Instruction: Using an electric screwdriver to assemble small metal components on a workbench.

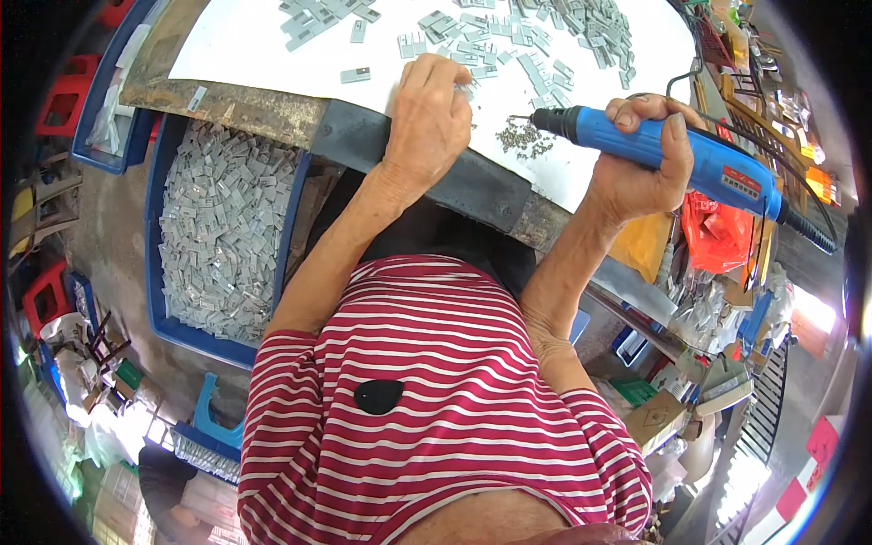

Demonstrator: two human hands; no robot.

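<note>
My right hand (649, 168) is wrapped around a blue electric screwdriver (613, 133), held level above the table with its thin bit pointing left. Below the bit, a scatter of tiny dark screws (524, 140) lies on a white sheet (259, 54). At the table's near edge, my left hand (425, 123) rests with its fingers curled down and closed. Its fingertips are mostly hidden, so what they pinch cannot be made out. One flat grey piece with a small hole (356, 75) lies just left of that hand. Beyond it are several more grey pieces (595, 34), loose and heaped.
Left of my legs stands a blue crate (204, 346) full of similar grey pieces. Another blue bin (100, 161) and red stools (68, 95) are farther left. A black cable (698, 45) runs along the sheet's right side. A red plastic bag (718, 236) hangs at the right.
</note>
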